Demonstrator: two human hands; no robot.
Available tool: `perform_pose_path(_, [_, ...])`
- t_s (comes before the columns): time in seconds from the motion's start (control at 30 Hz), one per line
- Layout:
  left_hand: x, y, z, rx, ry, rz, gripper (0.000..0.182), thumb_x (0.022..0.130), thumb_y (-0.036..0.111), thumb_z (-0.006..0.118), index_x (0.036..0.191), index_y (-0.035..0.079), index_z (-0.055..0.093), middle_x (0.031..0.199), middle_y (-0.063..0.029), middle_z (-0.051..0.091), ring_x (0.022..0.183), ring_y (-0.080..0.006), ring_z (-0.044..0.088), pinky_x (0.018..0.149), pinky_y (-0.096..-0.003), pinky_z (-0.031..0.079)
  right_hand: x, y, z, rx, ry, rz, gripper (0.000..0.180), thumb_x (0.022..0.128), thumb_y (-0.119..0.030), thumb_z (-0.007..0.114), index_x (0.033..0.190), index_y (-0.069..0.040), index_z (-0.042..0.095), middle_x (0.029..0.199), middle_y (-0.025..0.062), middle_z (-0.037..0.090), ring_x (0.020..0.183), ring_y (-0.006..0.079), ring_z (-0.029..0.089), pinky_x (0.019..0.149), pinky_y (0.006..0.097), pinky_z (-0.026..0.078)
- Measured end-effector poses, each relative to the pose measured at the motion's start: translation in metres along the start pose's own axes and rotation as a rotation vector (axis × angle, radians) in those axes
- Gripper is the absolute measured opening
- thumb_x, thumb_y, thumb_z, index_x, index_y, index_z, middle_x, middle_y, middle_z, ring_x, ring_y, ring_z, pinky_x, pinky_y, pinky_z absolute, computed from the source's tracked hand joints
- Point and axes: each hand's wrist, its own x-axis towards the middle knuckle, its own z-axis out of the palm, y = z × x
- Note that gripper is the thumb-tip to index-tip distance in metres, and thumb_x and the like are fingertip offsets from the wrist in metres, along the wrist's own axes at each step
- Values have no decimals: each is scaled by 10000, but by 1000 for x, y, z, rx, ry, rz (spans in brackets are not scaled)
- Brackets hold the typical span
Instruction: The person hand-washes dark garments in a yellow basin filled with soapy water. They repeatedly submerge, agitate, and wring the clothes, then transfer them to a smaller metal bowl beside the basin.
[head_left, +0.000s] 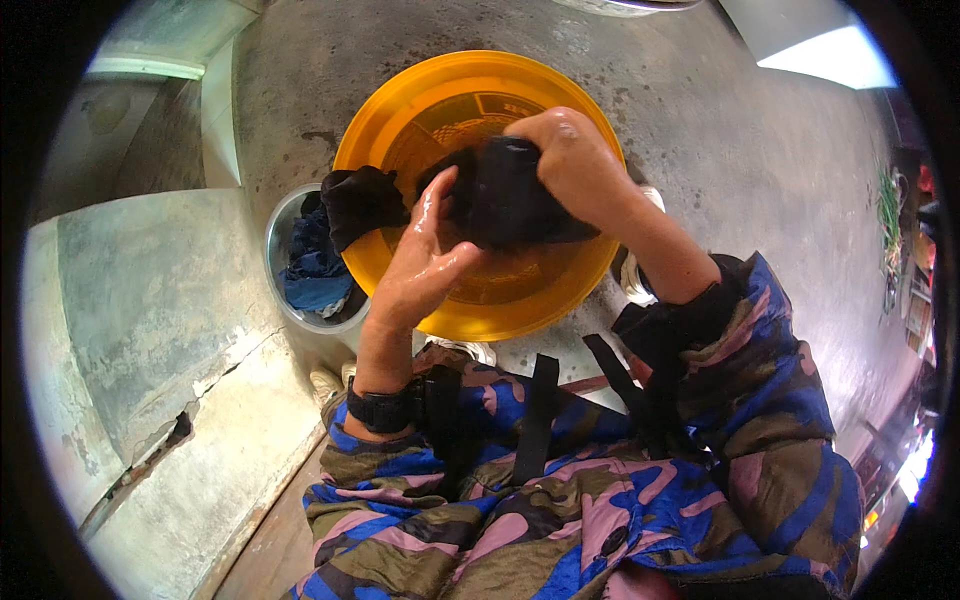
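A round yellow plastic basin (517, 322) stands on the floor before me with liquid in it. My right hand (581, 161) grips the upper edge of a wet black cloth (502, 199) that hangs bunched over the basin. My left hand (427, 262) is wet, its thumb and fingers spread apart beside the cloth's left side. Whether its fingertips touch the cloth cannot be told. Another dark cloth (364, 206) lies draped over the basin's left rim. Part of the basin's bottom, with a ridged pattern, shows behind the hands.
Left of the basin stands a clear-walled tub (274, 292) holding blue and dark fabric (315, 262). A cracked, pale masonry block (195, 405) rises at the left. White shoes (637, 281) are close to the basin's right side. Green stalks (890, 225) lie at the far right.
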Motion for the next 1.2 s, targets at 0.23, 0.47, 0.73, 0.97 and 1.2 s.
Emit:
perform_pose_path(0.23, [16, 33, 28, -235, 227, 84, 309, 696, 27, 638, 985, 21, 529, 919, -55, 583, 844, -137, 536, 744, -244, 428, 2, -18, -12, 243, 22, -230, 340, 652, 99, 430, 939, -25, 564, 876, 119, 598, 834, 234, 570, 734, 269, 462])
perform_pose_path(0.47, [12, 58, 14, -317, 493, 171, 337, 717, 139, 576, 1026, 17, 518, 1019, -150, 543, 938, -275, 543, 823, -368, 451, -14, 42, 4, -59, 164, 86, 295, 754, -52, 415, 1018, -3, 537, 896, 239, 570, 807, 349, 560, 746, 367, 436])
perform_pose_path(0.73, [22, 75, 22, -953, 479, -66, 368, 800, 269, 489, 1072, 20, 495, 1017, -150, 553, 945, -279, 546, 845, -391, 447, -9, 56, 12, 1217, 280, 515, 190, 704, -6, 428, 765, 41, 603, 694, 191, 579, 633, 237, 576, 661, 297, 454])
perform_pose_path(0.97, [27, 22, 25, -1142, 99, -297, 433, 799, 417, 504, 1038, 56, 518, 961, -96, 578, 864, -191, 573, 779, -322, 469, -24, -19, 15, -105, 210, -274, 103, 604, -88, 541, 697, -93, 587, 715, 120, 589, 688, 295, 583, 605, 355, 472])
perform_pose_path(1.2, [25, -4, 39, -1140, 167, -104, 348, 871, 278, 402, 1114, 36, 458, 1067, -117, 523, 942, -238, 540, 821, -340, 443, -8, -6, 44, -245, 322, -318, 89, 707, -175, 521, 683, -110, 578, 673, 71, 576, 595, 214, 594, 489, 297, 478])
